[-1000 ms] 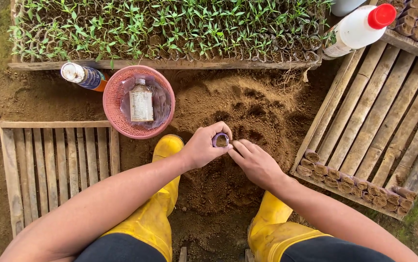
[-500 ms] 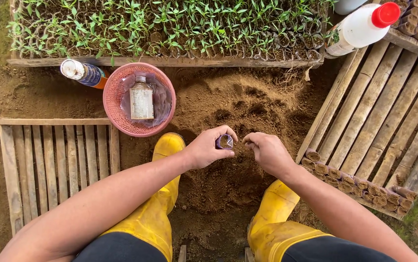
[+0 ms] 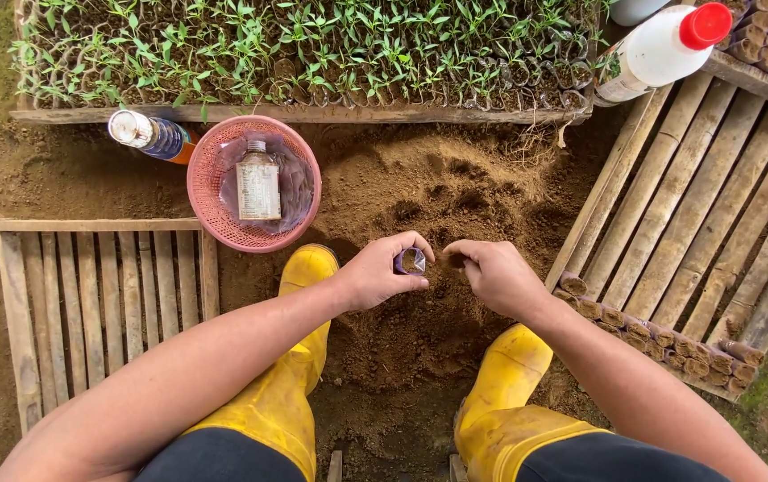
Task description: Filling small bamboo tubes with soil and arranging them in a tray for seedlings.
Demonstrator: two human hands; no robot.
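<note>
I see the left hand curled around a small plastic seedling bag, thumb and fingers gripping it upright with soil showing at its mouth. The right hand sits just right of the bag, fingers pinched together on a bit of soil, not touching the bag from what I can tell. Both hover over the loose soil mound, between my two yellow boots. Far left, a pink basket holds a small bottle. Filled bags line the near edge of the bamboo rack on the right.
</note>
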